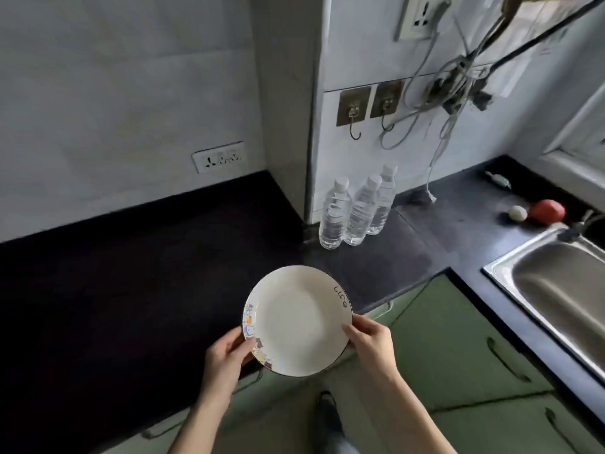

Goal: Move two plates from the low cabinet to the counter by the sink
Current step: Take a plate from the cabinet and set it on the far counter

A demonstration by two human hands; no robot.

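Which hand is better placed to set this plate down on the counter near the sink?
Right. The right hand grips the plate on the rim nearest the sink, and bare counter lies ahead. The left hand holds the far rim and can simply let go.
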